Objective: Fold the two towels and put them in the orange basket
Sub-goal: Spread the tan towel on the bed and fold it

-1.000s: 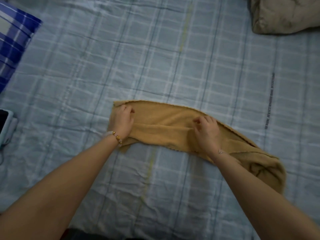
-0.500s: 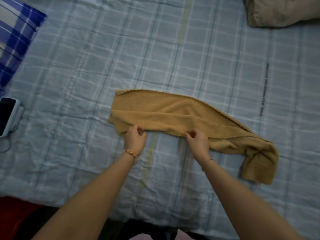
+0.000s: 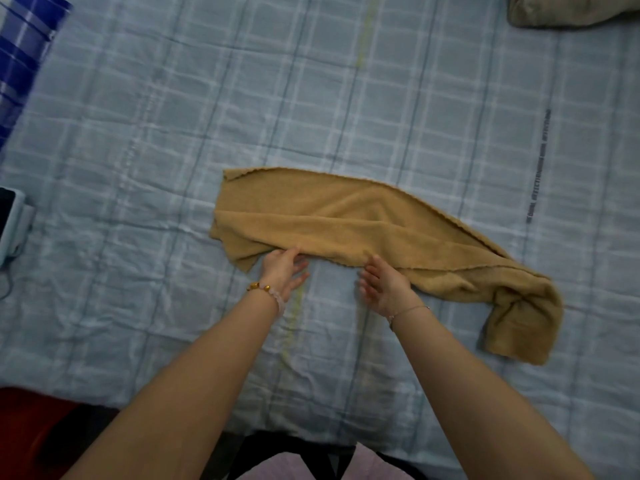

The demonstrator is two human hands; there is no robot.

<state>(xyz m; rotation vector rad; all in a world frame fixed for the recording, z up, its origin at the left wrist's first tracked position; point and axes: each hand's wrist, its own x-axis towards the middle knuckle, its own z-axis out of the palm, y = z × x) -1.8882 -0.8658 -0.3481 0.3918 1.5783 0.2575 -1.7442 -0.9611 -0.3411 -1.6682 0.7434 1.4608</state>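
Note:
A tan towel [image 3: 363,230] lies folded lengthwise across the checked bedsheet [image 3: 311,98], its right end bunched and curling toward me. My left hand [image 3: 282,268] sits at the towel's near edge, thumb touching the cloth and fingers stretched out flat. My right hand [image 3: 384,285] is just to the right, fingers straight, fingertips at the same edge. Neither hand grips the towel. A red-orange object [image 3: 24,424] shows at the bottom left corner, below the bed's edge. No second towel can be told for sure.
A grey-beige cloth bundle [image 3: 571,10] lies at the top right corner. A blue plaid pillow [image 3: 24,60] is at the top left. A phone-like device [image 3: 10,223] with a cable rests at the left edge. The bed's near edge runs below my forearms.
Both hands moved from on top of the towel to its near edge, pinched it there, and now have opened their fingers. The towel has been drawn flatter.

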